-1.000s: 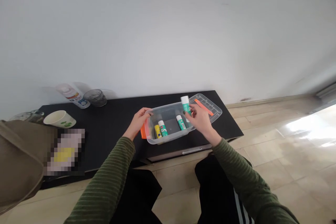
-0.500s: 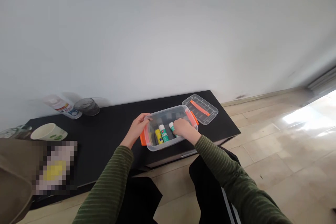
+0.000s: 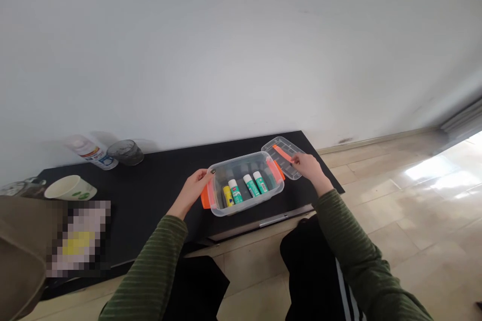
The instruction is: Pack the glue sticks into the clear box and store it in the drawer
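Note:
A clear plastic box [image 3: 244, 205] with orange side clips stands uncovered on the black cabinet. Inside lie three green glue sticks with white caps, one of them a glue stick [image 3: 251, 185] near the middle, beside a yellow tube [image 3: 228, 196]. My left hand [image 3: 194, 188] grips the box's left rim, its thumb over the edge and its fingers outside. To the right of the box lies the clear lid [image 3: 280, 141] with an orange handle [image 3: 281, 153]. My right hand [image 3: 309, 168] is closed at the near end of that handle, fingertips pinched on it.
On the left of the black cabinet top [image 3: 165, 175] are a paper cup [image 3: 70, 188], a dark glass bowl [image 3: 125, 152], a white spray can [image 3: 94, 153] and a blurred-out flat item [image 3: 81, 241]. A wall [image 3: 241, 60] rises behind. A brown rounded shape [image 3: 22, 256] fills the lower left.
My right hand has let go of a glue stick in the box and moved right to the lid's handle. All three green sticks now show. My left hand stays on the rim.

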Tool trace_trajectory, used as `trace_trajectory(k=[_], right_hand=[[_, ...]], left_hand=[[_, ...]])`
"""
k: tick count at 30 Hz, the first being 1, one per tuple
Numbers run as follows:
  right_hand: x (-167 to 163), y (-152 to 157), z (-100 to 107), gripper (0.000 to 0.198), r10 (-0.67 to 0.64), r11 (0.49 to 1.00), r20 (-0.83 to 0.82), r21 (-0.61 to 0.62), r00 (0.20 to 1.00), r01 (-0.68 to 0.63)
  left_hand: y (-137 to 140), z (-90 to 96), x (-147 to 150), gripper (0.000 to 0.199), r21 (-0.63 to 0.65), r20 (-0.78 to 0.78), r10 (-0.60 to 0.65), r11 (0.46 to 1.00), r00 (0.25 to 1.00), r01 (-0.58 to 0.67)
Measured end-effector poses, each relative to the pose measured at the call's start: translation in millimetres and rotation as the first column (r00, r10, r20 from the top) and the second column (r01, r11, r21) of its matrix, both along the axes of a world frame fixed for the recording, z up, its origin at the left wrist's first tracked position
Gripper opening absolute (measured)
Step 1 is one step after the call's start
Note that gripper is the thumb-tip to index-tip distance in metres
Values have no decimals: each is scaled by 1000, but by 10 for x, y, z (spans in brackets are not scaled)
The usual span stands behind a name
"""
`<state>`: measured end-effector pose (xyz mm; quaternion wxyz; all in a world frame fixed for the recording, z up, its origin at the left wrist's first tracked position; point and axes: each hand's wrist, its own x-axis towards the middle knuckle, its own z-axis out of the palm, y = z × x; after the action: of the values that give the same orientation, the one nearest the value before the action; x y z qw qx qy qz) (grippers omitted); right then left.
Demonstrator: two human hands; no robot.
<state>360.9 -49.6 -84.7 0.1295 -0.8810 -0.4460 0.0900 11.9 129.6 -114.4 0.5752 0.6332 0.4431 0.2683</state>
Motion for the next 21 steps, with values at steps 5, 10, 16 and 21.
trace_trajectory(k=[5,10,16,21], right_hand=[[358,-234,-475,40,290,927,-41,-238,956,-291],[294,-288,-579,20,375,918,109,-181,921,-352],[137,-238,-378,16,445,875,205,107,872,-472],[87,-219,-173,16,23,641,26,767,999,-35]], left_hand=[[-103,-33,-112,54,-35,1,28,999,1000,-28],[-189,-49,-116,45,3,-18,31,1000,999,-31],[-216,-40,-54,38,7,-3,63,998,998,-63],[-260,-32,-100,39,-24,28,76,997,997,-75]])
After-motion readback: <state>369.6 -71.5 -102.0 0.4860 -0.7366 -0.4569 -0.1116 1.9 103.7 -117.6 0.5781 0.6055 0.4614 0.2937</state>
